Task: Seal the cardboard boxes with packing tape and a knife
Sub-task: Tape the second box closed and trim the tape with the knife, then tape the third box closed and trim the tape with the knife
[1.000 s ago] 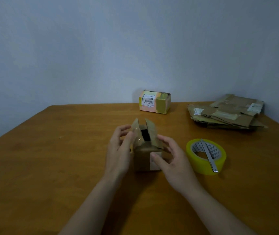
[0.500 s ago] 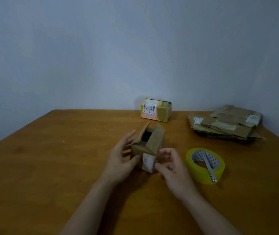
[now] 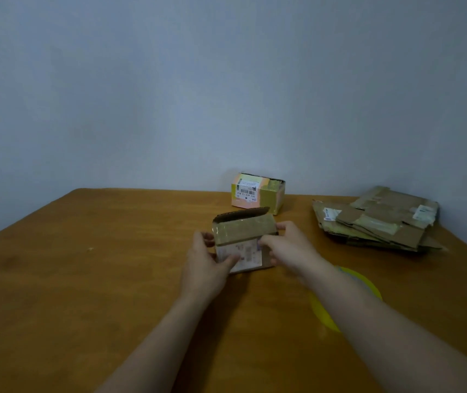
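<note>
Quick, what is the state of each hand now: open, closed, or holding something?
Left hand: holds the small cardboard box at its left end, thumb on the front.
Right hand: holds the same box at its right end.

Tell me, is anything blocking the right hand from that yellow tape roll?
Nothing visible does. The tape roll lies on the table under the right forearm, just behind the right hand, which grips the small box with the left hand.
</note>
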